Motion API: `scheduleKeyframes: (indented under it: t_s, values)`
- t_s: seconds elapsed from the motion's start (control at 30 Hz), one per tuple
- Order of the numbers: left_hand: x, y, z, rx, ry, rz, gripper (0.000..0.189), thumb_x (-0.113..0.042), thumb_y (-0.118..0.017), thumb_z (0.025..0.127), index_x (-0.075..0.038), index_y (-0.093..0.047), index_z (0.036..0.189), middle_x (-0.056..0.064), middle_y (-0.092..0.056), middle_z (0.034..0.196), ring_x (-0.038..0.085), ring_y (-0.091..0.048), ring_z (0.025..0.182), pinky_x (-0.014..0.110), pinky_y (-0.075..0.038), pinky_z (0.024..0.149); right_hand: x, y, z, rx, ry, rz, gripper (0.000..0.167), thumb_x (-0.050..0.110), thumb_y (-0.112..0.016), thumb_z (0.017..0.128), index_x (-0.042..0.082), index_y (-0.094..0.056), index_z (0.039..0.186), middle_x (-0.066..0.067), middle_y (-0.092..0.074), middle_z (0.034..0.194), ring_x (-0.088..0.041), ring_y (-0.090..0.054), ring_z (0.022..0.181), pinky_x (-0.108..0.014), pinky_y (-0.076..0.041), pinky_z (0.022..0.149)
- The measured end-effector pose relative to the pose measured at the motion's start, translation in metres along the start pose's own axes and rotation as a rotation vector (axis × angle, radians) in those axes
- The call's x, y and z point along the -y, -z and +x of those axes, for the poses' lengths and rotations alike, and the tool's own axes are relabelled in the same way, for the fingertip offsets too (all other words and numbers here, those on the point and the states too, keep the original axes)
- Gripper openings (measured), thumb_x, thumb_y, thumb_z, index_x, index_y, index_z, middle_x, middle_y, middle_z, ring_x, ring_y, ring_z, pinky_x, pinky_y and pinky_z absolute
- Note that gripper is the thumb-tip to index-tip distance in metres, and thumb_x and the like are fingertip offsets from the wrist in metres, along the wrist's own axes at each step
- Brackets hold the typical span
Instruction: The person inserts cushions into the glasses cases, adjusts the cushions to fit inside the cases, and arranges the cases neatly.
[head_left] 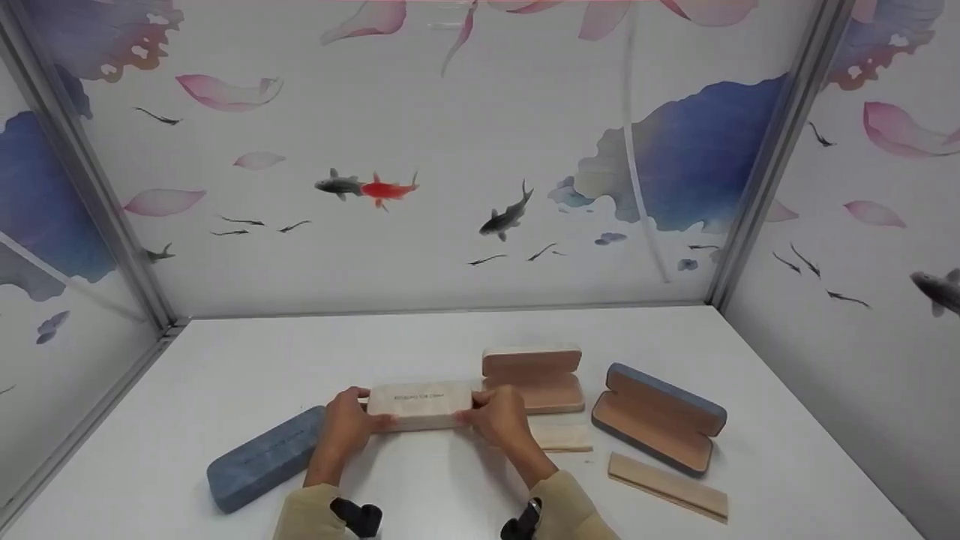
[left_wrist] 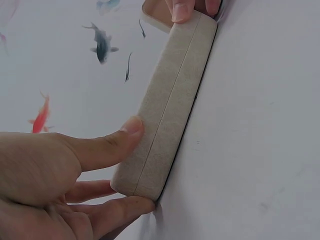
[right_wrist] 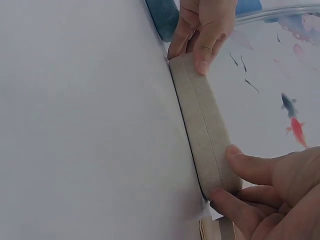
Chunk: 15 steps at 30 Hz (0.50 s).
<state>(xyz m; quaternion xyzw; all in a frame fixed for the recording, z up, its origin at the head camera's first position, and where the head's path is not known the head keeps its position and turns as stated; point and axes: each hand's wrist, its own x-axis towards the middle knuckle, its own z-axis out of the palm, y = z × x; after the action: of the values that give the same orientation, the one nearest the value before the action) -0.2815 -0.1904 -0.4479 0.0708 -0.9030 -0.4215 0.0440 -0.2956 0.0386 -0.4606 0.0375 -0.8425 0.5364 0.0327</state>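
Observation:
A closed cream glasses case [head_left: 420, 405] with small lettering on its lid lies lengthwise between both hands. My left hand [head_left: 347, 429] grips its left end, the thumb on the front side and fingers round the end. At the right end my right hand [head_left: 504, 420] holds it the same way. In the left wrist view the seam between lid and base of the cream glasses case [left_wrist: 167, 105] runs unbroken, and its underside is right at the white tabletop. The right wrist view shows the cream glasses case [right_wrist: 202, 120] with thumbs near both ends.
A closed blue glasses case [head_left: 262, 459] lies left of my left hand. To the right stand an open cream case [head_left: 534, 394] and an open blue case [head_left: 660, 420], both with tan linings. Folded beige cloths [head_left: 667, 486] lie before them. Printed panels [head_left: 450, 255] enclose the table.

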Motion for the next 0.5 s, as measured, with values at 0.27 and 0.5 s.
scheduleKeyframes:
  t_s: [0.27,0.5]
  values:
    - [-0.005,0.004,-0.005,0.037,-0.009,0.001,0.065,-0.013,-0.078,0.086,0.019,-0.048,0.135,0.036,-0.057,0.132,0.047,-0.057,0.121,0.055,-0.048,0.101,0.006,0.002,0.001,0.066,0.046,-0.005,0.033,-0.001,-0.08,0.079,0.005,-0.052,0.063,0.006,-0.038,0.059,-0.01,-0.036,0.06,-0.023,-0.029,0.054]
    - [-0.016,0.013,-0.009,0.042,0.009,-0.006,0.064,-0.02,-0.068,0.095,0.016,-0.043,0.141,0.038,-0.054,0.136,0.049,-0.055,0.125,0.056,-0.047,0.103,0.015,0.021,0.001,0.153,-0.025,0.051,0.026,0.009,-0.074,0.088,-0.011,-0.07,0.105,-0.02,-0.071,0.1,-0.021,-0.071,0.079,-0.029,-0.058,0.069]
